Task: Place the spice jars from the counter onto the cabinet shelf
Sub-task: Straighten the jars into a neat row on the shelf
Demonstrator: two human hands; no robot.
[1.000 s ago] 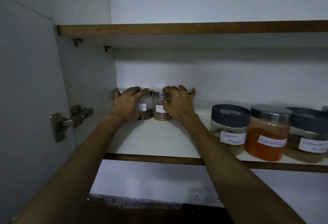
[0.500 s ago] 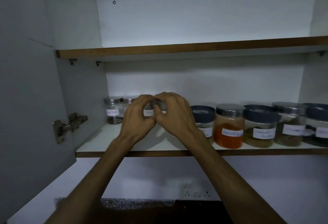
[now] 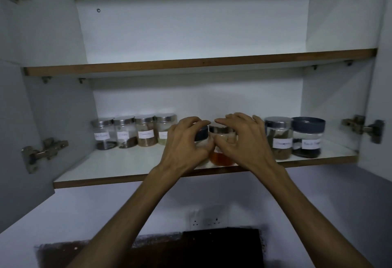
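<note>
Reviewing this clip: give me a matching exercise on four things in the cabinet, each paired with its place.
Things:
1. orange-filled jar
2. blue-lidded jar
3. four small steel-lidded jars
4. upper shelf

Places:
A. far right of the lower shelf
B. bare, above the jars
C. between the left hand and right hand
D. row at the lower shelf's left

Pairs: 1-C, 2-A, 3-D, 4-B

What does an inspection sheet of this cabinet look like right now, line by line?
Surface: lower shelf white, brown front edge; upper shelf bare.
Job's things: four small steel-lidded jars in a row at left; orange-filled jar and dark-lidded jar behind the hands; two bigger jars at right.
Clutter: nothing seen.
Grippers: left hand and right hand curled in front of the middle jars; contact unclear.
Cables: nothing seen.
Surroundings: open doors with hinges, wall socket, dark counter below.
</note>
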